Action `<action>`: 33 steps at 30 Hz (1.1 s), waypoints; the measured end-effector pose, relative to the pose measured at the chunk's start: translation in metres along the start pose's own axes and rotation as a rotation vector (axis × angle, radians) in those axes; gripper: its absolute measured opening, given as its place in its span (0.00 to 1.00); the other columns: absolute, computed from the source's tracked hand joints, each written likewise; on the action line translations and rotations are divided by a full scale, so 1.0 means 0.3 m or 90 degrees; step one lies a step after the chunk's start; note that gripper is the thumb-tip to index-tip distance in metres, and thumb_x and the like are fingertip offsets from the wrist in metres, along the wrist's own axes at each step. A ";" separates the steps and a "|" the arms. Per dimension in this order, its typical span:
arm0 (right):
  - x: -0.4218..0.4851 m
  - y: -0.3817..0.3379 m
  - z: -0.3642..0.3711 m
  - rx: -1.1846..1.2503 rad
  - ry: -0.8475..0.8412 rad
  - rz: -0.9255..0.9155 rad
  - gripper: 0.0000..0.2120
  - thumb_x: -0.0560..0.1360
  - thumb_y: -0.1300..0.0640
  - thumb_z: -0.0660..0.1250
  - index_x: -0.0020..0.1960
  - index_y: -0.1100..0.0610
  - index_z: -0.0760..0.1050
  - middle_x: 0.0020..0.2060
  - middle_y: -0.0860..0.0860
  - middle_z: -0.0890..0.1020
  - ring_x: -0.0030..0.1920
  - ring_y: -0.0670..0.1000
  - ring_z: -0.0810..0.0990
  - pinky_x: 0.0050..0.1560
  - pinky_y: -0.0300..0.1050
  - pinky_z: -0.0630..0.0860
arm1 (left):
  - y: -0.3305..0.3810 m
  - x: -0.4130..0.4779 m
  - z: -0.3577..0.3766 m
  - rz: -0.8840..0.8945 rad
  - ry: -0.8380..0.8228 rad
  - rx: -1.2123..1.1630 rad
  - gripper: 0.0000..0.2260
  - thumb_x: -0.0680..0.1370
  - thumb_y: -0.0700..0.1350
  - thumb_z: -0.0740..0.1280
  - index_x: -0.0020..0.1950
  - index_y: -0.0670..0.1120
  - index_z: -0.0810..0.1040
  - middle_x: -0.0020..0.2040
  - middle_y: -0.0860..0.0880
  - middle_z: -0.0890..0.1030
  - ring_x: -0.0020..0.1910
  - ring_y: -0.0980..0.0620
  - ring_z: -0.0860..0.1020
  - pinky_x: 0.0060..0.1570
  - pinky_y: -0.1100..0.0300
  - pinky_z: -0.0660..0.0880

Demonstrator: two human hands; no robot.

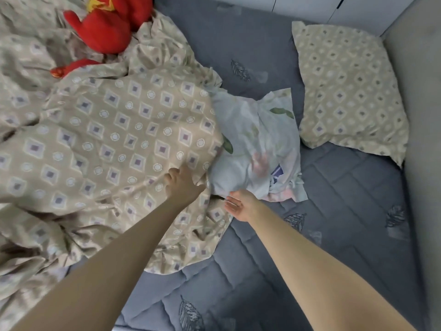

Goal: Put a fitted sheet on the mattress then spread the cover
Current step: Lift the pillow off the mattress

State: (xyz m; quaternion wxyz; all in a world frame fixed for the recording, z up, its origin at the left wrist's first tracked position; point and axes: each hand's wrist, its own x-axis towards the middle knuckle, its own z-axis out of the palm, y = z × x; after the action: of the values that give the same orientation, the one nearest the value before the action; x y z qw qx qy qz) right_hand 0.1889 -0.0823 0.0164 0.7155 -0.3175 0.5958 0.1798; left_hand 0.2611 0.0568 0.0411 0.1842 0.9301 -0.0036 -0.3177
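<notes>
A beige cover with a diamond and circle print lies bunched over the left half of the bed. Beside its right edge sits a crumpled pale floral sheet. The blue-grey quilted mattress with dark leaf prints shows bare on the right and at the front. My left hand rests flat on the cover near its right edge, fingers relaxed. My right hand hovers open, palm turned left, just below the floral sheet's lower corner and touching nothing that I can see.
A beige patterned pillow lies at the upper right against a grey padded side wall. A red plush toy sits on the cover at the top left. White cabinet fronts stand behind the bed.
</notes>
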 end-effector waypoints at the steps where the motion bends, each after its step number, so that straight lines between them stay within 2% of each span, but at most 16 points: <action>1: 0.028 -0.005 0.012 0.006 0.001 0.014 0.04 0.80 0.64 0.58 0.49 0.62 0.71 0.60 0.61 0.74 0.53 0.55 0.76 0.56 0.47 0.73 | -0.005 0.022 0.016 0.004 0.013 0.045 0.36 0.75 0.58 0.66 0.75 0.42 0.55 0.67 0.38 0.62 0.67 0.39 0.61 0.62 0.49 0.65; 3: 0.068 -0.017 0.035 0.042 -0.002 0.041 0.04 0.80 0.63 0.59 0.49 0.64 0.69 0.64 0.62 0.74 0.62 0.58 0.75 0.60 0.47 0.73 | -0.019 0.055 0.035 0.006 0.045 0.135 0.33 0.76 0.61 0.63 0.72 0.42 0.59 0.64 0.39 0.67 0.64 0.40 0.66 0.60 0.50 0.66; 6: 0.098 -0.049 0.076 0.170 -0.039 0.087 0.12 0.79 0.56 0.64 0.55 0.64 0.67 0.67 0.60 0.71 0.68 0.59 0.70 0.64 0.51 0.70 | -0.051 0.100 0.040 0.019 0.073 0.116 0.19 0.79 0.53 0.64 0.63 0.42 0.69 0.58 0.41 0.75 0.58 0.41 0.73 0.56 0.49 0.69; 7: 0.103 -0.062 0.090 0.203 -0.043 0.099 0.16 0.77 0.53 0.66 0.57 0.63 0.67 0.62 0.59 0.73 0.66 0.59 0.71 0.63 0.51 0.70 | -0.058 0.108 0.027 0.014 0.072 0.049 0.15 0.79 0.49 0.65 0.60 0.41 0.71 0.56 0.41 0.77 0.56 0.40 0.75 0.52 0.51 0.70; 9: 0.103 -0.079 0.120 0.204 -0.034 0.101 0.20 0.73 0.47 0.71 0.52 0.62 0.70 0.49 0.57 0.76 0.53 0.55 0.77 0.59 0.46 0.73 | -0.075 0.111 -0.014 0.013 0.078 -0.028 0.11 0.79 0.45 0.63 0.56 0.38 0.74 0.53 0.38 0.79 0.52 0.39 0.76 0.45 0.54 0.69; 11: 0.094 -0.074 0.144 0.176 -0.024 0.085 0.20 0.70 0.43 0.73 0.45 0.59 0.73 0.38 0.52 0.77 0.38 0.50 0.75 0.50 0.42 0.73 | -0.087 0.098 -0.061 0.032 0.105 0.023 0.10 0.80 0.44 0.60 0.55 0.38 0.73 0.52 0.39 0.77 0.50 0.39 0.76 0.41 0.55 0.67; 13: 0.072 -0.073 0.175 0.182 -0.032 0.051 0.20 0.68 0.42 0.74 0.47 0.57 0.75 0.38 0.50 0.79 0.36 0.49 0.76 0.42 0.43 0.73 | -0.097 0.075 -0.122 0.042 0.146 0.121 0.07 0.81 0.43 0.58 0.56 0.42 0.69 0.51 0.41 0.77 0.48 0.40 0.76 0.39 0.54 0.67; 14: 0.053 -0.077 0.189 0.203 -0.046 0.027 0.19 0.69 0.44 0.74 0.48 0.57 0.75 0.40 0.51 0.80 0.38 0.50 0.78 0.42 0.44 0.75 | -0.103 0.062 -0.152 0.033 0.159 0.152 0.07 0.80 0.42 0.58 0.57 0.43 0.67 0.49 0.42 0.77 0.47 0.40 0.77 0.39 0.54 0.68; 16: 0.010 -0.110 0.218 0.235 -0.076 -0.031 0.14 0.73 0.47 0.71 0.48 0.58 0.76 0.42 0.53 0.82 0.41 0.53 0.80 0.51 0.48 0.78 | -0.114 0.038 -0.222 -0.004 0.180 0.166 0.07 0.79 0.41 0.57 0.57 0.44 0.65 0.46 0.42 0.77 0.46 0.40 0.76 0.40 0.52 0.69; 18: -0.061 -0.159 0.236 0.241 -0.109 -0.081 0.11 0.78 0.50 0.66 0.48 0.58 0.76 0.39 0.55 0.83 0.43 0.55 0.79 0.58 0.52 0.75 | -0.129 0.010 -0.303 -0.061 0.208 0.097 0.10 0.78 0.38 0.56 0.59 0.42 0.64 0.45 0.41 0.76 0.47 0.38 0.76 0.42 0.50 0.71; 20: -0.127 -0.211 0.234 0.231 -0.125 -0.124 0.11 0.80 0.51 0.63 0.52 0.59 0.76 0.40 0.56 0.83 0.43 0.56 0.79 0.55 0.54 0.74 | -0.149 -0.014 -0.380 -0.120 0.249 -0.027 0.15 0.78 0.38 0.56 0.64 0.39 0.63 0.50 0.37 0.77 0.51 0.35 0.76 0.47 0.46 0.74; 23: -0.248 -0.275 0.218 0.210 -0.101 -0.179 0.17 0.79 0.53 0.64 0.66 0.59 0.73 0.56 0.58 0.80 0.48 0.57 0.80 0.43 0.54 0.76 | -0.154 -0.078 -0.482 -0.155 0.274 -0.192 0.21 0.78 0.38 0.56 0.71 0.38 0.57 0.63 0.35 0.73 0.61 0.34 0.71 0.53 0.46 0.70; 26: -0.384 -0.309 0.204 0.214 -0.095 -0.220 0.22 0.77 0.52 0.67 0.69 0.56 0.71 0.61 0.57 0.79 0.53 0.58 0.80 0.37 0.52 0.77 | -0.125 -0.142 -0.539 -0.067 0.168 -0.223 0.26 0.78 0.36 0.57 0.74 0.42 0.52 0.68 0.38 0.65 0.63 0.37 0.69 0.49 0.52 0.68; 29: -0.538 -0.310 0.187 0.226 -0.080 -0.268 0.20 0.76 0.53 0.69 0.66 0.57 0.73 0.58 0.55 0.80 0.46 0.56 0.80 0.34 0.51 0.76 | -0.061 -0.235 -0.581 0.062 0.073 -0.135 0.32 0.76 0.36 0.61 0.77 0.47 0.52 0.73 0.41 0.62 0.67 0.40 0.67 0.57 0.52 0.70; 31: -0.639 -0.291 0.170 0.253 -0.079 -0.306 0.19 0.77 0.53 0.68 0.65 0.58 0.73 0.55 0.55 0.80 0.43 0.55 0.79 0.36 0.51 0.75 | -0.015 -0.332 -0.609 0.193 0.024 -0.101 0.37 0.72 0.39 0.66 0.77 0.45 0.52 0.75 0.42 0.59 0.71 0.44 0.62 0.62 0.56 0.65; 33: -0.723 -0.262 0.146 0.288 -0.085 -0.312 0.22 0.76 0.52 0.68 0.67 0.59 0.71 0.57 0.56 0.80 0.47 0.56 0.79 0.45 0.52 0.76 | 0.012 -0.419 -0.618 0.310 -0.015 0.004 0.42 0.70 0.43 0.72 0.78 0.46 0.51 0.76 0.45 0.57 0.75 0.45 0.56 0.66 0.56 0.61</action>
State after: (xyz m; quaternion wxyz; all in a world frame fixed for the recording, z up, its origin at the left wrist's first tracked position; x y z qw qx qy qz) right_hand 0.2224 -0.0842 0.2489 0.8270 -0.2722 0.4786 -0.1135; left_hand 0.2708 0.1321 0.2519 0.2528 0.8984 -0.2311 -0.2748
